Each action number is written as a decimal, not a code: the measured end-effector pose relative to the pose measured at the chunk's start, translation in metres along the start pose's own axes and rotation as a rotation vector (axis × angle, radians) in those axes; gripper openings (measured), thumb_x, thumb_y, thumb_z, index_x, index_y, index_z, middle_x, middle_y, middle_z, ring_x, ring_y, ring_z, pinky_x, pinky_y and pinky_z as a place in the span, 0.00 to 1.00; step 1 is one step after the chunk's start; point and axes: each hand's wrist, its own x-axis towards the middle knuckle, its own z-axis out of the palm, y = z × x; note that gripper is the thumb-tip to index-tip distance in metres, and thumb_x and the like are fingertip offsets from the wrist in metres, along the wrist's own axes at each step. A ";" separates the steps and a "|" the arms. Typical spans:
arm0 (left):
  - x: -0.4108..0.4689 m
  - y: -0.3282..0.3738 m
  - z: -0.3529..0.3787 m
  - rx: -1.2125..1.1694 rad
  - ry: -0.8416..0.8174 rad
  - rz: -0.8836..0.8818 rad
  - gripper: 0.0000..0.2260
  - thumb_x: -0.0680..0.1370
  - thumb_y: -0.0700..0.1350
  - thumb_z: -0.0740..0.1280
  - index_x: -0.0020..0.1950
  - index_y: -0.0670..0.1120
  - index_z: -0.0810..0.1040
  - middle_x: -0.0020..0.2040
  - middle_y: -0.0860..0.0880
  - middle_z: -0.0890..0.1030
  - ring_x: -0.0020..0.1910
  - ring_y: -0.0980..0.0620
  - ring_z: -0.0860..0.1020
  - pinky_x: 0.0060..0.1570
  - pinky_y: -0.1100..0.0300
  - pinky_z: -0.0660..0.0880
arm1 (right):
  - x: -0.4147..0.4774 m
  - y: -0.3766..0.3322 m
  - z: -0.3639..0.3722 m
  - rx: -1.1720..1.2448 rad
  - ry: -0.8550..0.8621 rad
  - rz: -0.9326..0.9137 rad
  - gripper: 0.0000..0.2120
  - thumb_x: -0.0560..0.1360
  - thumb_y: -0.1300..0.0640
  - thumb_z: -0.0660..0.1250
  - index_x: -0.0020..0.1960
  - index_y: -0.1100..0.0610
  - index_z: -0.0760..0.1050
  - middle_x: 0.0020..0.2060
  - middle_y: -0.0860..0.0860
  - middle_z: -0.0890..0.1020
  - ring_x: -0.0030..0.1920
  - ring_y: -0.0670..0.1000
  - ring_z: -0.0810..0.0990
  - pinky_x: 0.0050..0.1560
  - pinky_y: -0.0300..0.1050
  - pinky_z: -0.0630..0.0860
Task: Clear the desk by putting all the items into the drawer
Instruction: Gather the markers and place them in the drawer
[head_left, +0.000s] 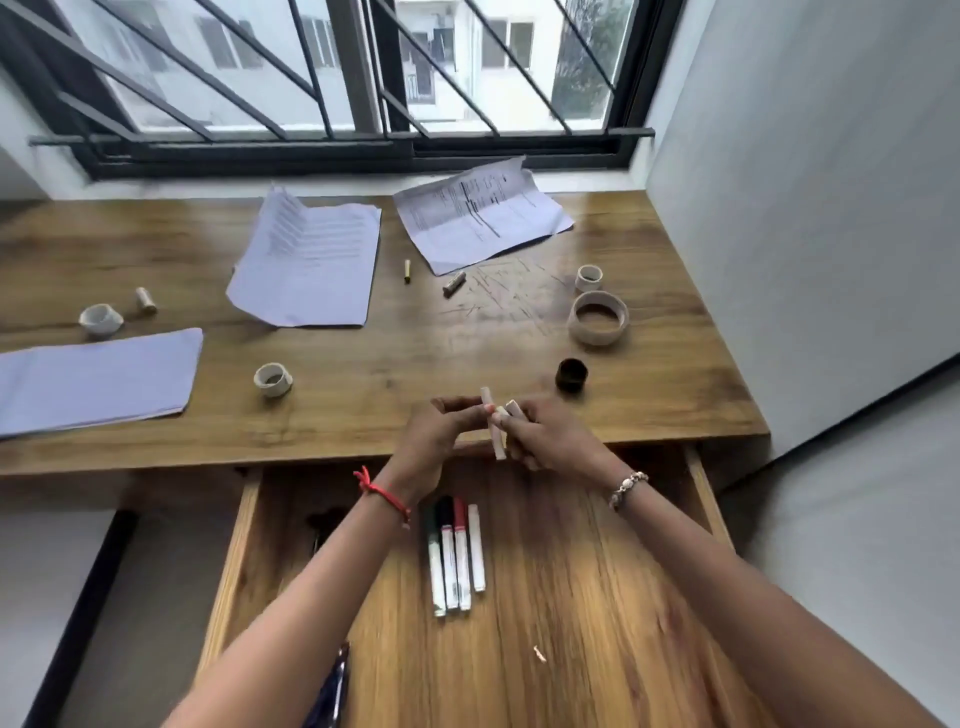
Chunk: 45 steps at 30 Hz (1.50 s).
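Both hands meet over the front edge of the wooden desk (363, 364), above the open drawer (571, 597). My right hand (550, 436) grips a few white chalk sticks (497, 439), and my left hand (431, 441) pinches the top of one of them. Several markers (457, 556) lie side by side in the drawer. On the desk lie paper sheets (311, 260), a printed sheet (483, 213), a paper stack (93, 379), tape rolls (272, 379), a big tape ring (598, 325) and a black roll (571, 375).
More small pieces lie on the desk: a yellow stick (407, 270), a short stub (454, 283), a small roll (588, 277), a white ring (101, 320) and a cork-like piece (146, 300). A barred window (337, 78) is behind; a grey wall (805, 208) stands on the right.
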 end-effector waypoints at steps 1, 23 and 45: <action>-0.014 -0.009 -0.006 -0.017 0.004 -0.029 0.05 0.74 0.36 0.67 0.47 0.39 0.81 0.36 0.48 0.85 0.39 0.52 0.82 0.37 0.59 0.81 | -0.010 0.001 0.013 0.014 -0.014 0.013 0.13 0.78 0.52 0.61 0.36 0.56 0.72 0.26 0.49 0.75 0.20 0.40 0.71 0.22 0.32 0.65; -0.160 -0.228 -0.073 0.379 0.104 -0.511 0.05 0.74 0.35 0.68 0.49 0.38 0.78 0.41 0.43 0.81 0.36 0.53 0.80 0.34 0.62 0.79 | -0.159 0.124 0.231 0.053 0.024 0.533 0.08 0.73 0.58 0.68 0.44 0.64 0.79 0.39 0.57 0.83 0.40 0.52 0.80 0.37 0.44 0.73; -0.166 -0.241 -0.063 0.767 0.074 -0.285 0.06 0.75 0.35 0.65 0.51 0.42 0.75 0.42 0.47 0.79 0.41 0.49 0.81 0.38 0.59 0.80 | -0.165 0.129 0.231 -0.040 0.080 0.518 0.07 0.74 0.69 0.64 0.51 0.63 0.78 0.41 0.54 0.80 0.40 0.48 0.79 0.44 0.45 0.80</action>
